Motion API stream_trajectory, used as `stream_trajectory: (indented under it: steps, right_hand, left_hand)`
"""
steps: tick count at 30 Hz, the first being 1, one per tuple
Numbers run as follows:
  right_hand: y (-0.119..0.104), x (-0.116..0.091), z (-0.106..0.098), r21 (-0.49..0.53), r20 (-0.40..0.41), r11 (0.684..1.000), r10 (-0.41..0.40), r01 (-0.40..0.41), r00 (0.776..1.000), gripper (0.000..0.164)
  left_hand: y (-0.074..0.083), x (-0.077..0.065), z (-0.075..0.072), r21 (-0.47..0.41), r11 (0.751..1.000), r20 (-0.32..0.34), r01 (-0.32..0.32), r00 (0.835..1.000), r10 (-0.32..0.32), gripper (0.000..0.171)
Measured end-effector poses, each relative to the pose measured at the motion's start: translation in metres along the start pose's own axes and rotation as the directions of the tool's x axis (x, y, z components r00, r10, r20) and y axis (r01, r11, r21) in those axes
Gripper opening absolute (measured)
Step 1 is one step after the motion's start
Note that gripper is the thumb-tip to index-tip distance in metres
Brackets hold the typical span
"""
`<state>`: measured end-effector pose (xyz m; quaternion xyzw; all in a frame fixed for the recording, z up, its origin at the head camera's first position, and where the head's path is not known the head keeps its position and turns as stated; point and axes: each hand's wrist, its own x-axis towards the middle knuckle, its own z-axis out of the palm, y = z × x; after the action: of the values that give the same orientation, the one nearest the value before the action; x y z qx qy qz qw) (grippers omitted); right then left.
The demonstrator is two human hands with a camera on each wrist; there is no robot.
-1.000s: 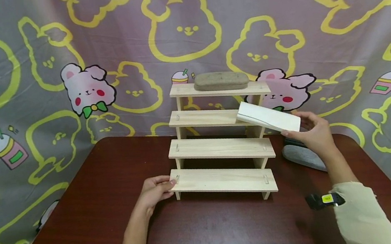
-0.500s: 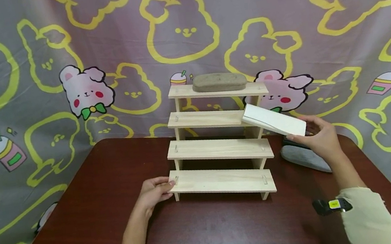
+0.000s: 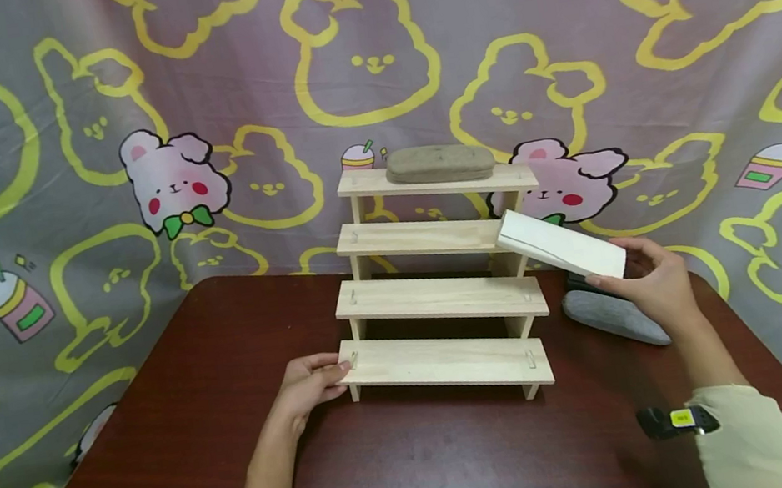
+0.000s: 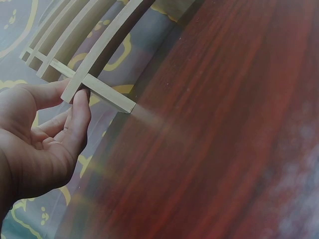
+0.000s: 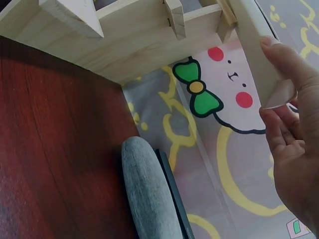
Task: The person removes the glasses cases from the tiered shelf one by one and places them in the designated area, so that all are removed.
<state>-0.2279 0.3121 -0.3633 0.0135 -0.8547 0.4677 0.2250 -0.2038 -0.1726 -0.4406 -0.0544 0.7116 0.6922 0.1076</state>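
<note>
Case (image 3: 561, 245) — one end pinched in right grip (image 3: 661, 284).

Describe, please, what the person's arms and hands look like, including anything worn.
The left hand and right hand are ungloved. Cream fabric sleeves stop short of them. A small black device with a yellow label sits near each sleeve's end; its markings are unreadable.

- Grey-mauve fabric backdrop (image 3: 368, 91) with yellow bunny outlines, wraps back and both sides
- Printed on it: pale-pink bunny heads (image 3: 172, 180), green bows (image 3: 187, 220)
- Dark red-brown wood-grain table (image 3: 173, 411), rounded far corners, soft glare up front
</note>
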Motion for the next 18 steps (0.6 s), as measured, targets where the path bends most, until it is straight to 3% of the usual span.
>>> stream_trajectory:
  steps: [18]
  right_hand:
    - [0.011,-0.009,-0.016,-0.052,-0.042,0.998,0.034,-0.036,0.999,0.062]
  left_hand:
    - [-0.001,0.0,0.0,0.003,1.0,0.004,-0.006,1.0,0.006,0.044]
